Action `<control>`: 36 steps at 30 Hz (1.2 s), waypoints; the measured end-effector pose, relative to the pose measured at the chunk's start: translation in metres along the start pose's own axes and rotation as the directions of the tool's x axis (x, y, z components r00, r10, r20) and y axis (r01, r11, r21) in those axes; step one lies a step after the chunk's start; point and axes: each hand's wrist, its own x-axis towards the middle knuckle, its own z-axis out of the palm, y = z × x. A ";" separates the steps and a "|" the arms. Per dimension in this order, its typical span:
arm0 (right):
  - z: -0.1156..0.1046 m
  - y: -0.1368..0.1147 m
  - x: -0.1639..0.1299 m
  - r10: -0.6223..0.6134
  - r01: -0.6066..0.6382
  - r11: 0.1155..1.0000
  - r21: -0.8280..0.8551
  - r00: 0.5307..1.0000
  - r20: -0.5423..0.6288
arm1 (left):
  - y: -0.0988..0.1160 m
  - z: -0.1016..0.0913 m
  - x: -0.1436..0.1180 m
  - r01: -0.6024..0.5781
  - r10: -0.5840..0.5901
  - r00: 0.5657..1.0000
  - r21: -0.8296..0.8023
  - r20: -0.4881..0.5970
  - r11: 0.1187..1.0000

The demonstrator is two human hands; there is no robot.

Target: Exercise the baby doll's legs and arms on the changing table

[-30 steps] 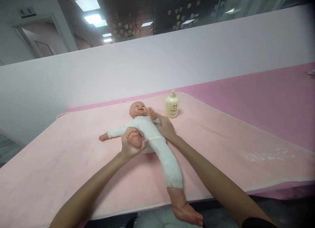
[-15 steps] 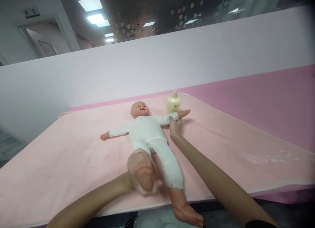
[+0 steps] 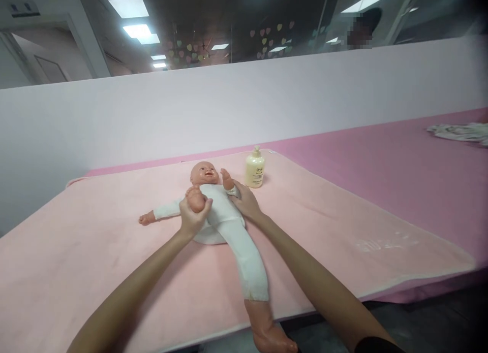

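Baby doll (image 3: 224, 206), dressed in white, lies on its back at the centre of the frame, on a pale pink towel (image 3: 324, 241), with its head toward the white wall (image 3: 190, 114). The left hand (image 3: 193, 215) is closed around one raised foot (image 3: 196, 199), the leg folded up over the doll's body. The right hand (image 3: 247, 200) grips the bent arm (image 3: 231, 190) on the right side of the frame, near the cuff. The other arm (image 3: 163, 211) stretches out to the left; the straight leg (image 3: 251, 271) runs to the bottom edge, its foot past the towel's border. Just beyond the right hand, a pump bottle (image 3: 254, 171) stands upright (its label print is too small to read). At the far right, a patterned cloth (image 3: 459, 132) lies on a deeper pink surface (image 3: 381, 165).
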 end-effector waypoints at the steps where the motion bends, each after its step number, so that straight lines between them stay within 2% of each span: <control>1: 0.000 0.002 0.001 0.077 -0.071 0.991 0.113 0.996 -0.050 | 0.004 -0.003 0.000 0.027 -0.027 1.000 -0.019 -0.001 0.999; 2: 0.000 0.005 0.003 0.182 -0.153 0.962 0.227 0.977 -0.110 | 0.009 -0.007 -0.001 0.038 -0.038 0.999 -0.034 0.005 0.999; 3: 0.000 0.008 0.004 0.299 -0.231 0.915 0.332 0.939 -0.172 | 0.016 -0.013 -0.002 0.038 -0.038 0.999 -0.042 0.011 0.998; 5: 0.001 0.012 0.007 0.503 -0.327 0.805 0.495 0.819 -0.276 | 0.032 -0.024 -0.003 0.028 -0.028 1.000 -0.062 0.011 0.998; 6: 0.002 0.014 0.007 0.576 -0.352 0.750 0.561 0.764 -0.291 | 0.040 -0.029 -0.004 0.026 -0.026 1.000 -0.085 0.008 0.996; 9: 0.004 0.017 0.006 0.722 -0.400 0.591 0.700 0.649 -0.239 | 0.063 -0.036 -0.010 0.016 -0.011 1.000 -0.169 0.029 0.986; 10: 0.004 0.018 0.005 0.750 -0.411 0.554 0.724 0.625 -0.218 | 0.069 -0.037 -0.012 -0.001 0.012 0.998 -0.181 0.059 0.983; 12: 0.005 0.019 0.005 0.766 -0.405 0.526 0.748 0.608 -0.209 | 0.079 -0.039 -0.016 -0.053 0.081 0.986 -0.185 0.147 0.981; 14: 0.005 0.020 0.006 0.753 -0.382 0.550 0.743 0.611 -0.243 | 0.083 -0.042 -0.014 -0.097 0.133 0.976 -0.201 0.171 0.975; 16: 0.005 0.019 0.006 0.705 -0.364 0.627 0.689 0.641 -0.303 | 0.079 -0.045 -0.006 -0.113 0.132 0.989 -0.221 0.072 0.969; 17: 0.005 0.017 0.006 0.653 -0.354 0.688 0.633 0.683 -0.327 | 0.073 -0.046 -0.002 -0.120 0.125 0.992 -0.210 0.010 0.970; 18: 0.005 0.015 0.005 0.573 -0.338 0.761 0.554 0.751 -0.329 | 0.065 -0.046 0.003 -0.125 0.122 0.992 -0.176 -0.024 0.976; 19: 0.005 0.012 0.004 0.464 -0.308 0.839 0.449 0.835 -0.296 | 0.055 -0.044 0.006 -0.125 0.125 0.992 -0.121 -0.015 0.985; 20: 0.005 0.009 0.002 0.342 -0.259 0.909 0.326 0.912 -0.229 | 0.044 -0.040 0.007 -0.124 0.127 0.991 -0.054 0.040 0.991; 21: 0.005 0.005 0.000 0.229 -0.199 0.960 0.199 0.963 -0.141 | 0.033 -0.036 0.007 -0.114 0.111 0.986 0.016 0.127 0.993; 22: 0.004 0.002 -0.001 0.145 -0.140 0.986 0.085 0.988 -0.055 | 0.023 -0.031 0.006 -0.094 0.078 0.974 0.067 0.212 0.993; 24: 0.003 -0.004 -0.004 0.065 -0.064 0.997 -0.038 0.997 0.040 | 0.010 -0.022 0.003 -0.072 0.034 0.957 0.120 0.290 0.990; 25: 0.003 -0.005 -0.004 0.053 -0.052 0.998 -0.025 0.998 0.042 | 0.009 -0.020 0.002 -0.070 0.035 0.958 0.113 0.284 0.991; 27: 0.004 -0.006 -0.003 0.075 -0.072 0.989 0.133 0.997 -0.019 | 0.020 -0.022 0.000 -0.069 0.065 0.973 0.011 0.220 0.998; 28: 0.004 -0.005 -0.001 0.126 -0.103 0.965 0.242 0.989 -0.083 | 0.030 -0.024 -0.002 -0.068 0.080 0.982 -0.073 0.169 0.995; 29: 0.005 -0.005 0.000 0.211 -0.143 0.925 0.352 0.964 -0.163 | 0.042 -0.026 -0.005 -0.074 0.094 0.988 -0.160 0.121 0.984; 30: 0.006 -0.004 0.001 0.323 -0.185 0.869 0.458 0.914 -0.244 | 0.054 -0.027 -0.011 -0.087 0.109 0.991 -0.233 0.083 0.969; 31: 0.007 -0.003 0.002 0.446 -0.218 0.801 0.558 0.839 -0.312 | 0.067 -0.026 -0.020 -0.097 0.128 0.987 -0.276 0.096 0.956; 32: 0.008 -0.003 0.003 0.560 -0.235 0.725 0.647 0.748 -0.356 | 0.077 -0.023 -0.032 -0.109 0.160 0.974 -0.291 0.159 0.950; 34: 0.009 -0.002 0.003 0.718 -0.237 0.585 0.776 0.595 -0.360 | 0.092 -0.013 -0.058 -0.216 0.303 0.902 -0.289 0.306 0.933; 35: 0.009 -0.002 0.003 0.762 -0.239 0.539 0.808 0.548 -0.346 | 0.096 -0.008 -0.070 -0.248 0.340 0.887 -0.300 0.311 0.921; 36: 0.009 -0.002 0.003 0.780 -0.245 0.518 0.819 0.529 -0.335 | 0.098 -0.004 -0.078 -0.274 0.372 0.869 -0.311 0.326 0.910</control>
